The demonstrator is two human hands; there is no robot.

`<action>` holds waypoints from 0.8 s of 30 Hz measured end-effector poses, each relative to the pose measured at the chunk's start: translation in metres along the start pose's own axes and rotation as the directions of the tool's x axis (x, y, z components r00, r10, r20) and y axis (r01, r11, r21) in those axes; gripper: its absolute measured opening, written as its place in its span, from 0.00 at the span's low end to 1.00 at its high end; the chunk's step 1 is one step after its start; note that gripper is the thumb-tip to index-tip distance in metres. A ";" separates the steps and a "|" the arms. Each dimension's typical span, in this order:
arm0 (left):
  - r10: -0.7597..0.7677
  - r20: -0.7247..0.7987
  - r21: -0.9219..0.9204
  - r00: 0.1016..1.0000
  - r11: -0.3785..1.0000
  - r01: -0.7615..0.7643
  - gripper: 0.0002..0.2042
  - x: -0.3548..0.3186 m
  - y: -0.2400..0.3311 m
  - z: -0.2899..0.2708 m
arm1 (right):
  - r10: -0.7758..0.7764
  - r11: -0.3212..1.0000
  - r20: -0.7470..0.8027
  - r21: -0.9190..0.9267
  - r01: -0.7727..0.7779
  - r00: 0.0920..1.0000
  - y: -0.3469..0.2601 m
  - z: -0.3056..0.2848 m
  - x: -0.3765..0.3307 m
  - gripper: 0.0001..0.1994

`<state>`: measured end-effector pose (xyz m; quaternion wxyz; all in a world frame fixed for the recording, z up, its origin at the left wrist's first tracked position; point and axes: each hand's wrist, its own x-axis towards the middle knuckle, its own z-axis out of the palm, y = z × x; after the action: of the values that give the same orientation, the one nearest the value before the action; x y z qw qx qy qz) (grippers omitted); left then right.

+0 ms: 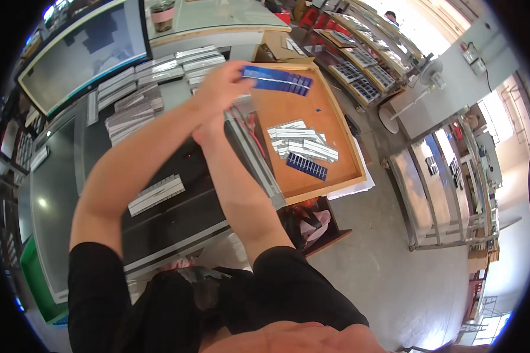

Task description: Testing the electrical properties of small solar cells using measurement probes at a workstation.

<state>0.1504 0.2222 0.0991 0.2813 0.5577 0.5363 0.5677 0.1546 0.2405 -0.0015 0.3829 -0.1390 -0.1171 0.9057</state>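
The left grip is closed only on one end of the blue solar-cell strip, so this may slip and chip; the right grip I cannot tell.

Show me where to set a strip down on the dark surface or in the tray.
Free: the dark surface between the lone pale strip and the right forearm; the wooden tray between the blue strip in the left hand and the pale pile, save one small blue piece. Crowded: that pile's spot and the surface's far end, covered by stacked strips.
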 end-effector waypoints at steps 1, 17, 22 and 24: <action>0.123 0.003 0.090 0.992 0.988 -0.123 0.14 0.019 -0.010 0.036 | 0.037 0.983 -0.009 0.183 -0.035 0.999 -0.006 0.004 -0.007 0.09; -0.033 0.659 0.633 0.751 0.564 -0.531 0.22 0.020 -0.053 0.110 | -0.013 0.996 -0.030 0.087 0.016 0.999 -0.012 -0.001 -0.010 0.13; 0.247 0.420 0.694 0.874 0.533 -0.484 0.17 -0.019 -0.024 -0.012 | -0.069 0.973 0.309 0.229 -0.004 0.949 0.008 -0.017 0.006 0.16; 0.351 0.232 0.792 0.907 0.474 -0.386 0.17 -0.049 -0.020 -0.070 | -0.012 0.994 0.220 0.108 -0.012 0.975 0.007 0.000 -0.003 0.17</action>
<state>0.0902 0.1619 0.0784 -0.1304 0.7352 0.5999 0.2874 0.1523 0.2334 -0.0033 0.3745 -0.0166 -0.1095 0.9206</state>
